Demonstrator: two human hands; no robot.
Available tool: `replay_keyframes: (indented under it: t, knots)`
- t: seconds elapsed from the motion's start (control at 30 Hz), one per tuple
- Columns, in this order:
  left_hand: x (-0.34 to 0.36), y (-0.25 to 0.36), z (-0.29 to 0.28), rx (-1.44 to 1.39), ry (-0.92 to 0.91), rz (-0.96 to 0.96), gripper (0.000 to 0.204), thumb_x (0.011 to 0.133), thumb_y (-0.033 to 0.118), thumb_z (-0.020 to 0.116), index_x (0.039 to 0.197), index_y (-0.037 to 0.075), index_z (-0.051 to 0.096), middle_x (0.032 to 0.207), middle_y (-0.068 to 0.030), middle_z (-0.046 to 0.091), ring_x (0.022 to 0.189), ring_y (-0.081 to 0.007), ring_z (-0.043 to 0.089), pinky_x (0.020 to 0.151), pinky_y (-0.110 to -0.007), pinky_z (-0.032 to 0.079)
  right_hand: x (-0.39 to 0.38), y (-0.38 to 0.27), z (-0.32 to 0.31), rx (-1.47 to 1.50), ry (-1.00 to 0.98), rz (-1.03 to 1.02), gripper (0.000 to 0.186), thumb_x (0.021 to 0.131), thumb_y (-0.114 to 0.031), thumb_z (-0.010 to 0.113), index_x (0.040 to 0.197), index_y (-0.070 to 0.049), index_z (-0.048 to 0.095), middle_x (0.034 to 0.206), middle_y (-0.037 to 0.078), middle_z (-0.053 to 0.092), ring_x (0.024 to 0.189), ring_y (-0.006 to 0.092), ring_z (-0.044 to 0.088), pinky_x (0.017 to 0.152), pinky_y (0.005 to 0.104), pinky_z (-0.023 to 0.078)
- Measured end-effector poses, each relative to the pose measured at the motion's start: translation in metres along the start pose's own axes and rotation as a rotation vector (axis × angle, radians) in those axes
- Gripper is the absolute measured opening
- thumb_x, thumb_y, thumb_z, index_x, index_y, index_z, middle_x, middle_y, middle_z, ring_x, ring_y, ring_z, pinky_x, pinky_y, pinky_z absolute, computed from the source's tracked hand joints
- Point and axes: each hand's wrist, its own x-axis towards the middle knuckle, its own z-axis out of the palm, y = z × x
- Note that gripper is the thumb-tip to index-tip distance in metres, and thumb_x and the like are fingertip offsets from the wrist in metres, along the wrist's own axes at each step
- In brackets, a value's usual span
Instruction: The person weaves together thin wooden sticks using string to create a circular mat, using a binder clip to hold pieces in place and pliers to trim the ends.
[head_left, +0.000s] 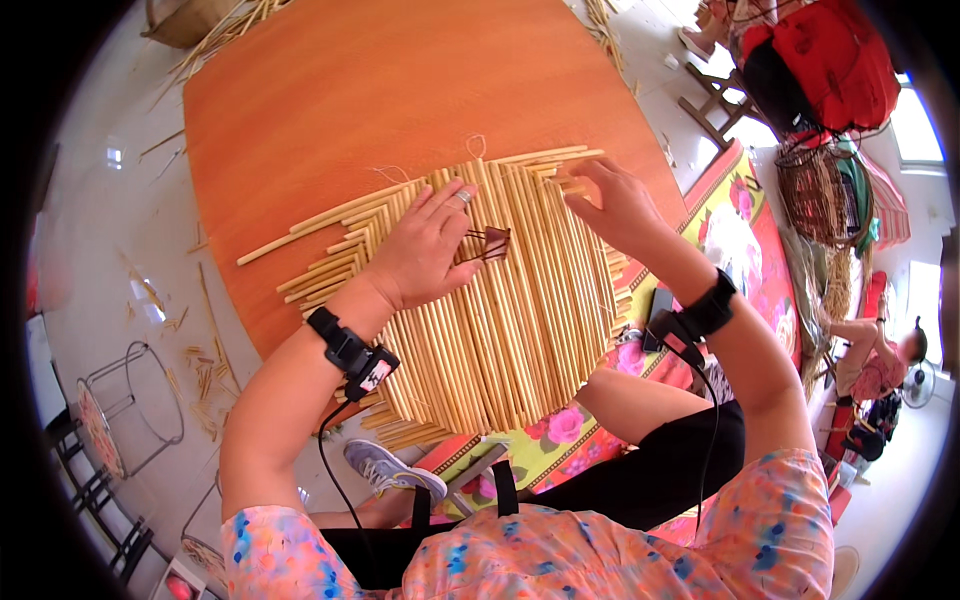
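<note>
A panel of straw stalks, laid side by side and roughly rounded in outline, rests on the near part of the orange board and reaches over its near edge. My left hand lies flat on its upper left part, fingers stretched and thumb spread. Beside that thumb a dark binder clip sits on the stalks. At the panel's upper right edge is my right hand, its thumb and forefinger curved apart around the stalk ends. A thin thread loop stands out at the far edge.
The orange board stretches away beyond the panel. A floral cloth lies below and to the right. Straw scraps and a wire-framed stool are on the left floor. A wicker basket stands at right; another person sits farther off.
</note>
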Motion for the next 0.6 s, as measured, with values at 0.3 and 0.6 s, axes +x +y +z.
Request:
replay_keyframes:
  t: [0.3, 0.6]
  knots:
    - [-0.001, -0.001, 0.001, -0.028, 0.042, 0.02, 0.047, 0.075, 0.031, 0.064, 0.102, -0.003, 0.047, 0.135, -0.0214, 0.039, 0.13, -0.036, 0.033, 0.107, -0.05, 0.026, 0.087, -0.016, 0.028, -0.225, -0.291, -0.143, 0.053, 0.067, -0.04, 0.074, 0.106, -0.006, 0.061, 0.104, 0.016, 0.061, 0.102, 0.0325, 0.056, 0.087, 0.0404, 0.044]
    - [0.001, 0.0, 0.002, -0.023, 0.045, 0.021, 0.045, 0.074, 0.031, 0.065, 0.099, -0.002, 0.047, 0.134, -0.0226, 0.04, 0.129, -0.0379, 0.033, 0.107, -0.052, 0.026, 0.112, -0.03, 0.016, -0.219, -0.531, -0.149, 0.045, 0.06, -0.036, 0.08, 0.087, -0.003, 0.065, 0.082, 0.014, 0.066, 0.078, 0.0301, 0.063, 0.068, 0.0386, 0.049]
